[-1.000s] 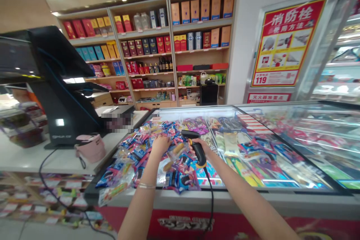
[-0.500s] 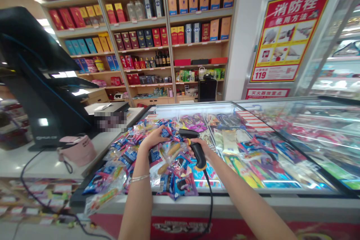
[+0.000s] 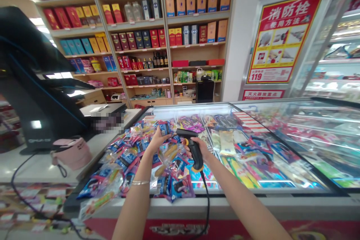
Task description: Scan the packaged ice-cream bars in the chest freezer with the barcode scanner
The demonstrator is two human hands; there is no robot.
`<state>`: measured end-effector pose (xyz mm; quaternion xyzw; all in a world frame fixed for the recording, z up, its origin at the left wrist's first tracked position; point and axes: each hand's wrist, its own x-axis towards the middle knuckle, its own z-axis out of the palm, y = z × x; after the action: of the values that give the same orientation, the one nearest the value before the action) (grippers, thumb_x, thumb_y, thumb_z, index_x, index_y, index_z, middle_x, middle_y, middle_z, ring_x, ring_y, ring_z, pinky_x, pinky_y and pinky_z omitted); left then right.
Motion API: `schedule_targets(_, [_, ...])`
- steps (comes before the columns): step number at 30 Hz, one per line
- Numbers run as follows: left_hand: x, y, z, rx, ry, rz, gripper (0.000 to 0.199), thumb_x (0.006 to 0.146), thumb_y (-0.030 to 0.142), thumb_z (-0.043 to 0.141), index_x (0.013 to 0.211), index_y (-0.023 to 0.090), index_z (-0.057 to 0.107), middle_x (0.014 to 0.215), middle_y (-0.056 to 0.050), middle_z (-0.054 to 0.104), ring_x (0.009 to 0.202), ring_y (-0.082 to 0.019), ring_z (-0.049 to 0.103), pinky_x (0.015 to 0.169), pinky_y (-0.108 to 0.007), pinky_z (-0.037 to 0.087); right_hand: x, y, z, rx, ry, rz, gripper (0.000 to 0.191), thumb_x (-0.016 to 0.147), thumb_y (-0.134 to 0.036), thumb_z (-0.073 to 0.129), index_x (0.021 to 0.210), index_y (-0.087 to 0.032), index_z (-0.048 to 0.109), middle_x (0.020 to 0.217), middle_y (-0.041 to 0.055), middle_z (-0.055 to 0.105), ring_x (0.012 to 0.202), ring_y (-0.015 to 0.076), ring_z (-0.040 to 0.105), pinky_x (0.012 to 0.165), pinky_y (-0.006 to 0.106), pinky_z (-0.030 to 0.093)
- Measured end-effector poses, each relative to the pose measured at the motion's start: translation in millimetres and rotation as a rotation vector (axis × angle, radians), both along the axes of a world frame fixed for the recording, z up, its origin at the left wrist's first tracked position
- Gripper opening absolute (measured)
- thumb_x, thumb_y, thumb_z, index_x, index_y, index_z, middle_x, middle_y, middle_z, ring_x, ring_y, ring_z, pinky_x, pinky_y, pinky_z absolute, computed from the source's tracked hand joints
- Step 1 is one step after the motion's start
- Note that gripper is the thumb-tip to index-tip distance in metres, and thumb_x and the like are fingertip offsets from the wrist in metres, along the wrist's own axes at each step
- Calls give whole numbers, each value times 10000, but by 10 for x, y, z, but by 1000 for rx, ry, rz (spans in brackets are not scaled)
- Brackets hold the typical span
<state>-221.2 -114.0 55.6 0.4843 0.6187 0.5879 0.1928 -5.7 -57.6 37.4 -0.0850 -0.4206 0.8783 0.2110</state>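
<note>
Lying on the near edge of the display freezer point(image 3: 247, 202), blue-and-purple packets point(image 3: 180, 188) front a loose, unsorted heap point(image 3: 125, 159). The right hand point(image 3: 203, 150) is closed round a black corded scanner point(image 3: 197, 155), its head towards a blue packet point(image 3: 164, 128) that the left hand point(image 3: 155, 142) pinches above the heap. Only this packet is singled out; many others lie loose, and how many have been dealt with cannot be told. Half a second earlier the left hand was bent lower over the pile; now the packet's printed face shows more fully, while the scanner remains gripped. Boxes line the shelves point(image 3: 197, 18) beyond.
</note>
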Motion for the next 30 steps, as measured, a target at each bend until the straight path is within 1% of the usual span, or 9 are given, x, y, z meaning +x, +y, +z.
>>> schedule_targets(3, [57,35,18,102,-257,-96,526,663,236,692,1146,177,494,1033,-48,642,998,-183,595,930,-371,463,0,-10,4,83,-12,-22,354,661,-469,581,799,-148,642,539,23,585,440,127,494,399,225,351])
schedule_targets(7, [111,91,90,271,-654,-139,223,779,270,562,985,183,559,967,-42,661,998,-171,607,902,-357,493,7,-58,37,216,-12,-53,427,691,-515,589,852,-131,679,536,41,620,447,129,504,434,231,377])
schedule_targets(10, [125,82,169,392,-983,-160,186,799,306,557,915,165,593,902,-43,675,915,-156,633,871,-330,510,12,-85,56,243,38,-72,454,701,-522,609,918,-130,685,592,40,646,448,114,489,437,227,379])
schedule_targets(12, [151,53,219,432,-1109,-211,202,779,300,582,911,150,610,869,-46,682,864,-147,643,848,-301,513,14,-85,51,251,60,-74,463,706,-521,616,952,-134,683,599,32,646,441,107,476,428,222,369])
schedule_targets(15, [224,17,256,439,-1118,-279,174,732,220,577,875,135,627,849,-53,688,843,-141,648,832,-263,505,14,-65,20,251,70,-69,472,720,-527,607,973,-136,681,573,22,629,439,104,474,428,217,372])
schedule_targets(17, [277,14,250,453,-1110,-266,187,676,157,568,851,141,630,848,-43,691,846,-134,649,836,-247,496,11,-52,-1,241,70,-59,479,718,-531,604,979,-137,679,561,14,617,438,101,475,429,214,375])
schedule_targets(20, [320,31,218,494,-1086,-225,233,618,132,567,840,158,630,845,-18,693,861,-119,641,851,-223,476,6,-50,-7,234,58,-58,483,712,-533,600,977,-136,674,546,3,600,428,97,471,422,214,373])
schedule_targets(25, [320,40,217,521,-1064,-210,203,618,139,563,806,165,636,814,-14,690,858,-119,633,853,-223,465,0,-70,16,238,33,-64,471,712,-530,596,943,-127,672,483,-10,563,414,98,468,412,208,367])
schedule_targets(30, [335,22,238,536,-1026,-201,250,626,144,560,862,168,641,864,-30,695,887,-145,636,813,-245,473,3,-75,4,216,20,-88,477,702,-556,598,900,-128,677,484,-7,564,406,93,464,409,203,367])
